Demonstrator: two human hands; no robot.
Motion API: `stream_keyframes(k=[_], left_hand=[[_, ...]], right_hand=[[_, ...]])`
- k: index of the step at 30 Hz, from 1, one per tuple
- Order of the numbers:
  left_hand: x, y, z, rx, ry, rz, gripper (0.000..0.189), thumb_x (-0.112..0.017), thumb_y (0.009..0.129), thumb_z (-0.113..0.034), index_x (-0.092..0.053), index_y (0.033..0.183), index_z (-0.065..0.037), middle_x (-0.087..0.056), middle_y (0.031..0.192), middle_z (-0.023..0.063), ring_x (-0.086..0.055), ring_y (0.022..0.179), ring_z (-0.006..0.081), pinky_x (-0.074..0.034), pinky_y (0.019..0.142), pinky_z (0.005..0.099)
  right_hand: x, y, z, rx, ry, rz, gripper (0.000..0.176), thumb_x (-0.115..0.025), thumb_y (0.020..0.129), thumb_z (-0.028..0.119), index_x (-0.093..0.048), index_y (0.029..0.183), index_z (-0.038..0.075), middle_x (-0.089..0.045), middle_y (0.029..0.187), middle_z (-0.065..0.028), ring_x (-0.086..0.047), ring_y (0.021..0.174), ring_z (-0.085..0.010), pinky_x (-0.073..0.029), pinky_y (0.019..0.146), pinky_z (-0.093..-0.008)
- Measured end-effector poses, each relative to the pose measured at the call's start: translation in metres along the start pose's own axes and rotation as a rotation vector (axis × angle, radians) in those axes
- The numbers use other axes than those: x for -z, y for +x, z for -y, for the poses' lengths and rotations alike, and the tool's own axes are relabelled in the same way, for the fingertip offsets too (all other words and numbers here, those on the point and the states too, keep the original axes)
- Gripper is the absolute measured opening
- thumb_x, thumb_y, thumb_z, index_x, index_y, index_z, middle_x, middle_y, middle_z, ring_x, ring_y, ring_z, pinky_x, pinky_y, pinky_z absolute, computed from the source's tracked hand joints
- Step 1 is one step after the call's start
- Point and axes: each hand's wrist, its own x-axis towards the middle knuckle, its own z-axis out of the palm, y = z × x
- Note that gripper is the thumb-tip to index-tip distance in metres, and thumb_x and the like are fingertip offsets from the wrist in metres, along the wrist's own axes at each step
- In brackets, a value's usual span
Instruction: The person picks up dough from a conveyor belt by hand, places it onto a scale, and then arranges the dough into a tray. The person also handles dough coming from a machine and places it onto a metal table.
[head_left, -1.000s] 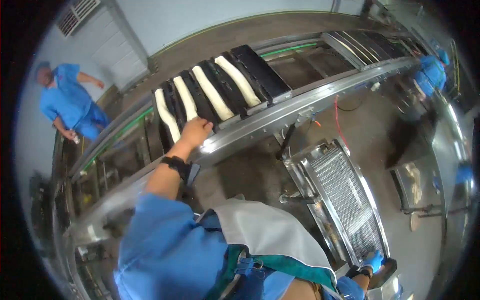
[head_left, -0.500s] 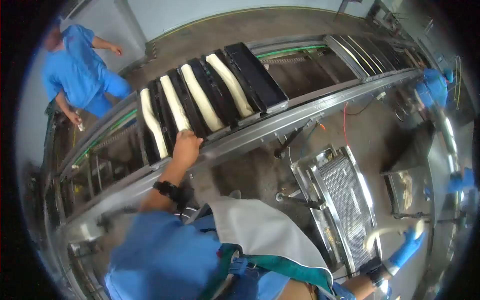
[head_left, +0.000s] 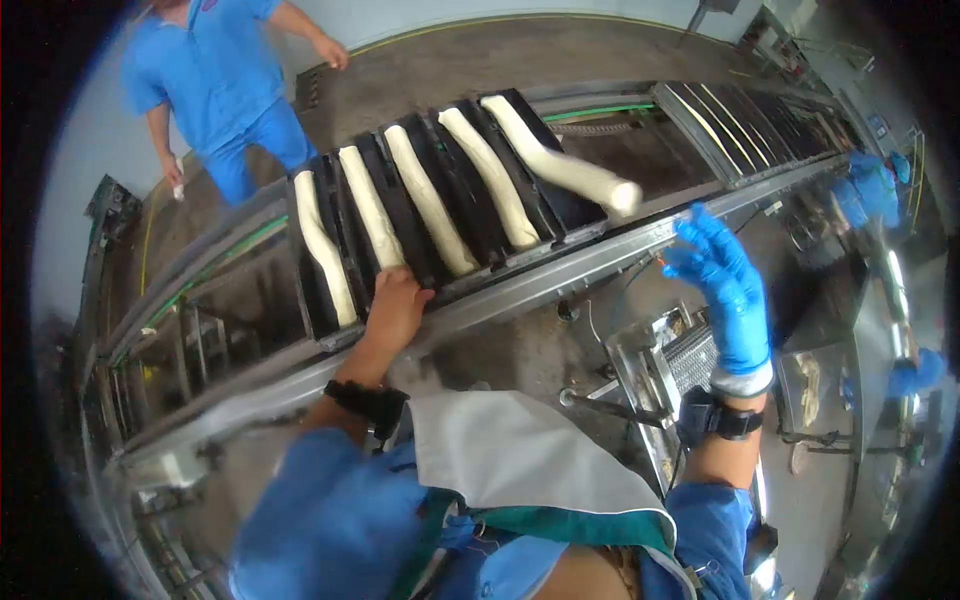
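Observation:
A set of dark baking pans (head_left: 345, 235) lies across the metal conveyor rail, with long pale dough rolls in its troughs. My left hand (head_left: 395, 303), bare, curls its fingers over the near edge of the pans, against the end of the second dough roll (head_left: 368, 208). At the right end, a dough roll (head_left: 560, 170) slants over the last trough, its blurred near end sticking out past the side. My right hand (head_left: 722, 285), in a blue glove, is just right of that end, fingers apart and holding nothing.
Another set of pans (head_left: 735, 135) with thin dough strips sits farther right on the conveyor (head_left: 560, 275). A person in blue (head_left: 220, 90) stands beyond it at left; another blue-clad worker (head_left: 868, 188) is at far right. Below stands a metal mesh chute (head_left: 690, 355).
My right hand came up from the lower right, bringing dough to the last trough and releasing it. My left hand stays at the pan edge. The person at left has moved right.

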Motion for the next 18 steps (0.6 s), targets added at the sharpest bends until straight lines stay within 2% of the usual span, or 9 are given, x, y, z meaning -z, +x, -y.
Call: stream_keyframes(k=[3, 6, 7, 10, 11, 12, 14, 16, 18], left_hand=[[0.024, 0.008, 0.020, -0.049, -0.086, 0.055, 0.022, -0.064, 0.079, -0.022, -0.064, 0.076, 0.000, -0.060, 0.091, 0.0160, -0.052, 0.097, 0.0361, -0.041, 0.086, 0.0424], [0.050, 0.015, 0.015, 0.255, -0.069, 0.177, 0.022, -0.064, 0.080, -0.024, -0.064, 0.077, -0.002, -0.061, 0.085, 0.0152, -0.057, 0.085, 0.0348, -0.045, 0.077, 0.0428], [0.055, 0.018, 0.011, 0.195, -0.138, 0.038, 0.020, -0.063, 0.081, -0.023, -0.065, 0.079, -0.004, -0.061, 0.080, 0.0149, -0.060, 0.074, 0.0332, -0.047, 0.069, 0.0412], [0.057, 0.044, -0.018, 0.146, -0.458, -0.016, 0.019, -0.063, 0.084, -0.022, -0.064, 0.089, -0.004, -0.064, 0.081, 0.0126, -0.063, 0.075, 0.0235, -0.048, 0.069, 0.0320], [0.051, 0.056, -0.030, 0.104, -0.650, 0.008, 0.022, -0.061, 0.087, -0.023, -0.062, 0.095, -0.002, -0.064, 0.082, 0.0081, -0.062, 0.078, 0.0171, -0.048, 0.072, 0.0297], [0.042, 0.069, -0.047, 0.169, -0.932, 0.106, 0.029, -0.059, 0.090, -0.026, -0.059, 0.105, -0.001, -0.063, 0.092, 0.0044, -0.059, 0.084, 0.0147, -0.047, 0.077, 0.0282], [0.038, 0.092, -0.094, 0.238, -1.267, 0.277, 0.035, -0.056, 0.091, -0.029, -0.054, 0.114, -0.002, -0.057, 0.109, 0.0058, -0.054, 0.101, 0.0161, -0.044, 0.084, 0.0302], [0.020, 0.111, -0.144, 0.325, -1.370, 0.293, 0.037, -0.054, 0.092, -0.029, -0.052, 0.117, -0.003, -0.053, 0.115, 0.0070, -0.049, 0.108, 0.0162, -0.042, 0.089, 0.0313], [-0.026, 0.133, -0.175, 0.407, -1.510, 0.294, 0.039, -0.054, 0.091, -0.028, -0.048, 0.122, -0.005, -0.049, 0.120, 0.0075, -0.044, 0.113, 0.0155, -0.036, 0.094, 0.0338]], right_hand=[[0.004, -0.001, -0.014, 0.005, -0.088, -0.045, 0.043, -0.054, 0.086, 0.010, -0.048, 0.126, -0.003, -0.057, 0.120, -0.0094, -0.058, 0.099, -0.0186, -0.046, 0.088, -0.0314], [0.045, -0.029, -0.033, -0.122, -0.149, -0.285, 0.039, -0.055, 0.086, 0.013, -0.052, 0.122, -0.003, -0.058, 0.117, -0.0085, -0.058, 0.092, -0.0160, -0.047, 0.083, -0.0289], [0.067, -0.047, -0.045, -0.143, -0.171, -0.393, 0.039, -0.055, 0.086, 0.013, -0.053, 0.121, -0.003, -0.059, 0.114, -0.0077, -0.058, 0.089, -0.0148, -0.047, 0.081, -0.0279], [0.140, -0.121, -0.082, -0.187, -0.120, -0.729, 0.036, -0.055, 0.087, 0.014, -0.054, 0.120, -0.001, -0.060, 0.107, -0.0055, -0.056, 0.085, -0.0126, -0.047, 0.076, -0.0260], [0.165, -0.153, -0.095, -0.210, -0.148, -0.856, 0.036, -0.054, 0.087, 0.015, -0.054, 0.120, -0.001, -0.060, 0.106, -0.0055, -0.056, 0.085, -0.0129, -0.047, 0.075, -0.0261], [0.191, -0.190, -0.108, -0.234, -0.176, -0.983, 0.036, -0.053, 0.088, 0.016, -0.054, 0.120, 0.000, -0.059, 0.105, -0.0054, -0.056, 0.085, -0.0132, -0.047, 0.075, -0.0262], [0.244, -0.277, -0.146, -0.317, -0.056, -1.273, 0.036, -0.057, 0.084, 0.024, -0.059, 0.114, 0.002, -0.058, 0.102, -0.0057, -0.055, 0.087, -0.0143, -0.046, 0.072, -0.0267], [0.292, -0.370, -0.174, -0.437, -0.117, -1.423, 0.034, -0.058, 0.081, 0.023, -0.061, 0.107, 0.002, -0.059, 0.097, -0.0063, -0.053, 0.083, -0.0158, -0.044, 0.071, -0.0274], [0.334, -0.444, -0.195, -0.401, -0.198, -1.641, 0.029, -0.058, 0.080, 0.022, -0.062, 0.100, 0.001, -0.059, 0.093, -0.0061, -0.051, 0.079, -0.0170, -0.042, 0.071, -0.0290]])
